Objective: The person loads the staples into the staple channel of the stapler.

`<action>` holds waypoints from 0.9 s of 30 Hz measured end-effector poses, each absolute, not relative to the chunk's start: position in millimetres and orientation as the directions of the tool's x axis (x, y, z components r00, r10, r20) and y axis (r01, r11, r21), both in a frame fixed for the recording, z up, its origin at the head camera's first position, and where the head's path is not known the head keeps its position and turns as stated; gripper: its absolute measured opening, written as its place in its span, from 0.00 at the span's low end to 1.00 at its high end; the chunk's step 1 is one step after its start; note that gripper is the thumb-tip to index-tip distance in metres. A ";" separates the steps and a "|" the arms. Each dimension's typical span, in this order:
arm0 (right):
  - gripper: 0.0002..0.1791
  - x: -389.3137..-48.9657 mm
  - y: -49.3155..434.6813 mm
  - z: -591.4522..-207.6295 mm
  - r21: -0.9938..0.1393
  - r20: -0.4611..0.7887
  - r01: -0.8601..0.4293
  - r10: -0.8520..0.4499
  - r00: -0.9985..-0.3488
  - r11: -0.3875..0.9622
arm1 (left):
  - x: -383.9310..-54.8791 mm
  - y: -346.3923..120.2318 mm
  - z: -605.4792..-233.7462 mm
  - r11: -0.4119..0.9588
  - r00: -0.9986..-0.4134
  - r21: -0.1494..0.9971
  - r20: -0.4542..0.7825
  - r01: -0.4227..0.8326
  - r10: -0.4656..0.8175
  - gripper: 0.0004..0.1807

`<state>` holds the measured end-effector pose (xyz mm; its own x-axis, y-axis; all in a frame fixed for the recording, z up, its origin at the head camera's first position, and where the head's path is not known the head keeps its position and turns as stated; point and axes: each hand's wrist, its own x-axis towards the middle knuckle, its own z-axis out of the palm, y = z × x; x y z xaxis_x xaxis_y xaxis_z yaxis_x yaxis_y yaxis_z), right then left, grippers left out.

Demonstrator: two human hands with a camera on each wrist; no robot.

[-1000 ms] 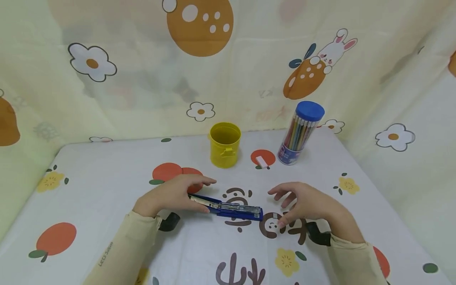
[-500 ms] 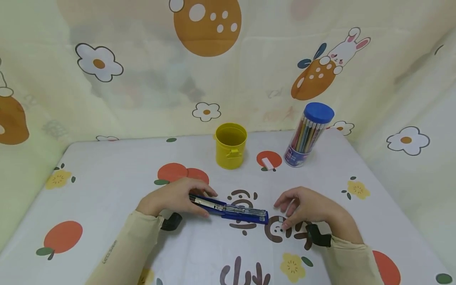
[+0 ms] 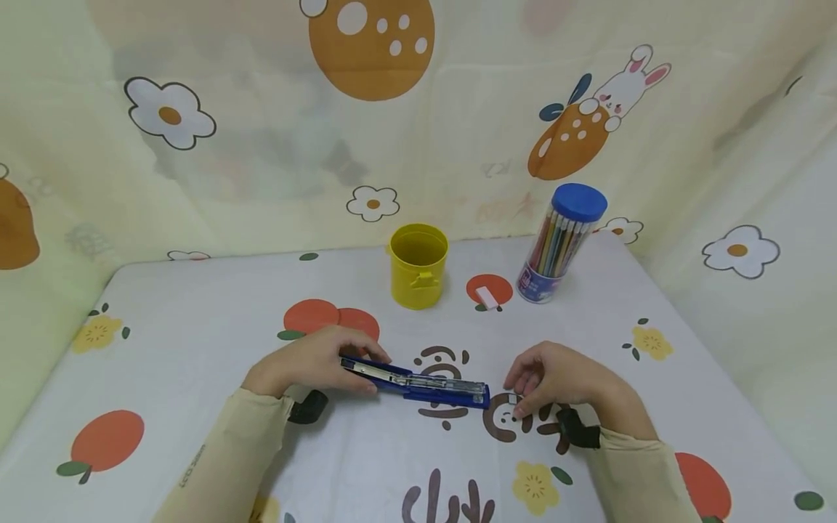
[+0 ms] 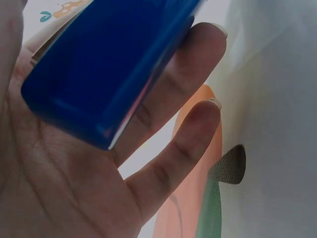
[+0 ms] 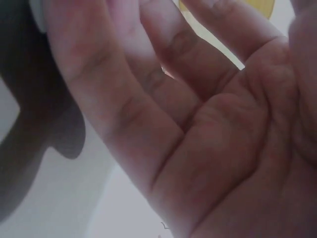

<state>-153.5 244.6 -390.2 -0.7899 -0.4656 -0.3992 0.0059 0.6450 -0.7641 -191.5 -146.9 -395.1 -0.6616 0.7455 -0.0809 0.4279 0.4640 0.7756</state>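
Note:
A blue stapler (image 3: 445, 390), its top swung back so the metal staple channel shows, lies across the middle. My left hand (image 3: 320, 359) grips its left end between thumb and fingers. In the left wrist view, the blue end of the stapler (image 4: 104, 69) lies against the palm with fingers along its side. My right hand (image 3: 556, 378) is just right of the stapler, fingers loosely bent. Its thumb and index finger are apart, either side of a small greyish strip (image 3: 512, 399) on the tablecloth. The right wrist view shows a bare palm and bent fingers (image 5: 114, 99).
A yellow bucket (image 3: 418, 280) stands at the back middle. Right of it lies a white eraser (image 3: 486, 297), then a clear tub of pencils (image 3: 552, 250) with a blue lid. A printed cloth (image 3: 196, 312) covers the table, and a patterned curtain (image 3: 261, 145) hangs behind.
My right hand has lowered slightly, and its fingers and thumb have drawn closer around the small strip. The left fingers have curled in closer to the stapler. The whole view has shifted a little.

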 end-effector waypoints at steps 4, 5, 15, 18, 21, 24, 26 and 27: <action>0.15 -153.6 241.4 -389.1 -0.740 -0.409 0.008 -0.441 -0.799 0.673 | -191.8 -146.4 -393.5 0.463 -0.661 0.777 -0.080 0.427 0.746 0.19; 0.15 -153.4 240.7 -389.1 -0.735 -0.407 0.002 -0.439 -0.801 0.678 | -191.7 -146.4 -393.4 0.464 -0.662 0.776 -0.081 0.428 0.745 0.19; 0.12 -152.8 236.1 -389.4 -0.715 -0.416 0.023 -0.399 -0.817 0.699 | -190.9 -146.8 -393.5 0.495 -0.682 0.764 -0.100 0.414 0.725 0.19; 0.11 -151.8 235.8 -389.7 -0.713 -0.421 0.027 -0.397 -0.815 0.700 | -190.8 -146.4 -393.9 0.486 -0.678 0.764 -0.090 0.423 0.730 0.19; 0.10 -151.3 235.6 -389.6 -0.713 -0.422 0.027 -0.398 -0.814 0.701 | -190.4 -146.1 -393.7 0.485 -0.677 0.763 -0.086 0.427 0.731 0.19; 0.10 -151.2 235.7 -389.6 -0.712 -0.417 0.021 -0.399 -0.817 0.702 | -190.2 -145.5 -393.2 0.490 -0.678 0.759 -0.087 0.429 0.729 0.19; 0.10 -151.2 236.1 -390.0 -0.712 -0.413 0.016 -0.400 -0.818 0.702 | -190.1 -145.1 -392.7 0.494 -0.679 0.755 -0.089 0.431 0.729 0.19; 0.10 -151.2 236.4 -390.3 -0.712 -0.410 0.014 -0.400 -0.820 0.702 | -190.1 -144.8 -392.4 0.495 -0.679 0.754 -0.089 0.432 0.729 0.19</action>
